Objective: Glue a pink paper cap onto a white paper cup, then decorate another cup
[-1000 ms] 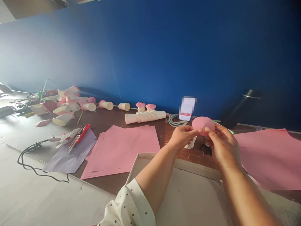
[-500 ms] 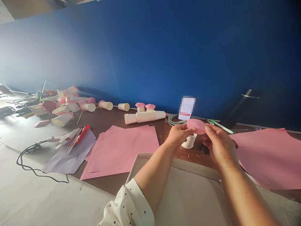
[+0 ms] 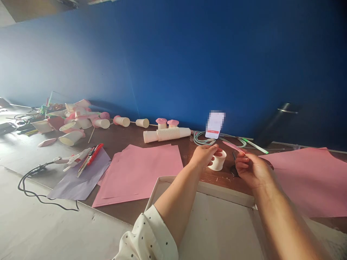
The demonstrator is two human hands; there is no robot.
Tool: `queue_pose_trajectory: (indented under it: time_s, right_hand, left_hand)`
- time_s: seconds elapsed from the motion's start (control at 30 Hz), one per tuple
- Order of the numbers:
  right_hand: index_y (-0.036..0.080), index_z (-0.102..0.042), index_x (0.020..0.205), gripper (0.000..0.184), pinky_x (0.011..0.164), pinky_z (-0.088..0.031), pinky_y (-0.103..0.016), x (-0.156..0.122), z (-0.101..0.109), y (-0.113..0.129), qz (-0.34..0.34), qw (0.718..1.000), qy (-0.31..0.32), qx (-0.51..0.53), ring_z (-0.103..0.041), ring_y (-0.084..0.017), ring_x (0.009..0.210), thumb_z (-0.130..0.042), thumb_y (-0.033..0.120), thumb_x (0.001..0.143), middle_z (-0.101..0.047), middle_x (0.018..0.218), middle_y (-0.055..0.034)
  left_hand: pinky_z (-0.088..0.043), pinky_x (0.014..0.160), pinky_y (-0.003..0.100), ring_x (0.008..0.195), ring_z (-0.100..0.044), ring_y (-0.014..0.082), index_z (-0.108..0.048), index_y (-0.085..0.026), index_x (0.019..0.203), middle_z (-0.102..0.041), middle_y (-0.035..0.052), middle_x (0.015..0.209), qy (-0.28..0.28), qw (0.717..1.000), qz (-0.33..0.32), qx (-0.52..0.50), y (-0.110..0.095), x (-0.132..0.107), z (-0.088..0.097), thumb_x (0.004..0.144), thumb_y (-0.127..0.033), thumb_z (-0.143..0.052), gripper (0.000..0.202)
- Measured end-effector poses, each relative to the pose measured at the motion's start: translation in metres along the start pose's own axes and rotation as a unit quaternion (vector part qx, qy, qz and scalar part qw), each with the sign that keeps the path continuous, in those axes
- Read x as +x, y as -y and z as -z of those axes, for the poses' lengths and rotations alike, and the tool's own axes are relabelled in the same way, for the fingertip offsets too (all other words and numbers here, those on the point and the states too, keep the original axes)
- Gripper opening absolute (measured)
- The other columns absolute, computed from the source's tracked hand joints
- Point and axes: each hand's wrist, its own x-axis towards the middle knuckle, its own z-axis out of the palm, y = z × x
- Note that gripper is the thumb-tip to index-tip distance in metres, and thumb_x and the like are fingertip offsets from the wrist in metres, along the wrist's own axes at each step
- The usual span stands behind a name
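My left hand [image 3: 204, 156] is closed around a small white paper cup [image 3: 218, 161] that stands on the brown table, fingers curled over its rim. My right hand [image 3: 251, 169] pinches a pink paper disc [image 3: 232, 146], now seen almost edge-on just right of the cup. Both hands hover above the far edge of a shallow white box lid [image 3: 217, 224]. Dark scissors [image 3: 234, 169] lie on the table beside my right hand, partly hidden by it.
Pink paper sheets [image 3: 143, 169] lie left and another pink sheet [image 3: 306, 180] right. A lying stack of paper cups [image 3: 166, 134], two pink-capped cups [image 3: 166, 123], a glue gun [image 3: 72, 159] with black cord, red-handled cutter [image 3: 93, 153], and a pile of finished cups [image 3: 73, 124] sit further left.
The pink disc came down from chest height and tilted flat to edge-on. My left hand let go of it and took hold of the white cup.
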Motion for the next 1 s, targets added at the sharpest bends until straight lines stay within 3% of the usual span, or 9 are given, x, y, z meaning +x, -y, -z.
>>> queue_pose_trajectory:
  time_s: [0.23,0.37,0.47,0.6,0.77,0.9,1.0]
  right_hand:
    - [0.022,-0.048,0.097,0.028,0.032,-0.042,-0.010,0.001,0.006,0.007,-0.134,0.974,0.033,0.179,-0.050,-0.003,0.042,-0.049,-0.002,0.083,-0.057,0.068,0.0054]
    - [0.023,-0.046,0.100,0.032,0.034,-0.045,-0.011,0.005,0.012,0.007,-0.162,0.965,0.068,0.197,-0.052,-0.004,0.043,-0.048,-0.003,0.082,-0.057,0.070,0.0058]
    - [0.024,-0.046,0.097,0.036,0.036,-0.046,-0.009,0.011,0.017,0.007,-0.170,0.965,0.100,0.173,-0.052,-0.003,0.045,-0.052,-0.006,0.078,-0.057,0.070,0.0075]
    - [0.022,-0.052,0.090,0.034,0.039,-0.047,-0.007,0.014,0.019,0.004,-0.110,0.982,0.140,0.058,-0.051,-0.002,0.048,-0.067,-0.003,0.073,-0.057,0.073,0.0066]
    - [0.021,-0.065,0.083,0.022,0.038,-0.048,-0.011,0.009,0.008,-0.004,0.007,0.992,0.085,-0.092,-0.048,-0.004,0.052,-0.083,0.015,0.070,-0.058,0.075,0.0031]
    - [0.021,-0.070,0.083,0.029,0.041,-0.047,-0.010,0.001,-0.002,-0.010,0.076,0.988,0.052,-0.126,-0.050,-0.004,0.057,-0.090,0.020,0.061,-0.059,0.077,0.0035]
    - [0.020,-0.071,0.085,0.038,0.044,-0.047,-0.010,-0.005,-0.006,-0.011,0.077,0.988,0.048,-0.125,-0.050,-0.004,0.059,-0.093,0.021,0.055,-0.061,0.079,0.0034]
  left_hand:
    - [-0.032,0.059,0.026,0.056,-0.041,0.0085,-0.071,-0.016,0.070,-0.061,-0.0001,0.065,-0.049,0.996,-0.065,0.042,0.010,0.010,0.001,0.082,-0.033,-0.073,0.021]
    - [-0.034,0.061,0.027,0.057,-0.043,0.0100,-0.067,-0.018,0.065,-0.056,-0.0018,0.059,-0.054,0.995,-0.075,0.047,0.009,0.007,0.001,0.081,-0.036,-0.075,0.025]
    - [-0.037,0.063,0.026,0.058,-0.046,0.0096,-0.069,-0.017,0.068,-0.060,-0.0009,0.063,-0.046,0.995,-0.078,0.033,0.005,0.001,-0.002,0.081,-0.032,-0.075,0.021]
    - [-0.039,0.063,0.023,0.063,-0.050,0.0083,-0.075,-0.016,0.079,-0.066,0.0006,0.073,0.003,0.996,-0.088,0.021,0.002,-0.006,-0.009,0.078,-0.024,-0.077,0.008]
    - [-0.029,0.052,0.022,0.054,-0.041,0.0060,-0.076,-0.014,0.085,-0.058,-0.0018,0.065,0.051,0.997,-0.049,-0.018,0.002,-0.013,-0.016,0.080,-0.023,-0.074,0.010]
    - [-0.024,0.051,0.022,0.052,-0.033,0.0051,-0.074,-0.015,0.080,-0.048,-0.0047,0.060,0.077,0.995,-0.043,-0.051,0.003,-0.014,-0.016,0.078,-0.024,-0.075,0.009]
    - [-0.024,0.052,0.022,0.054,-0.034,0.0053,-0.073,-0.016,0.078,-0.050,-0.0044,0.062,0.081,0.994,-0.040,-0.061,0.004,-0.013,-0.015,0.073,-0.028,-0.080,0.015]
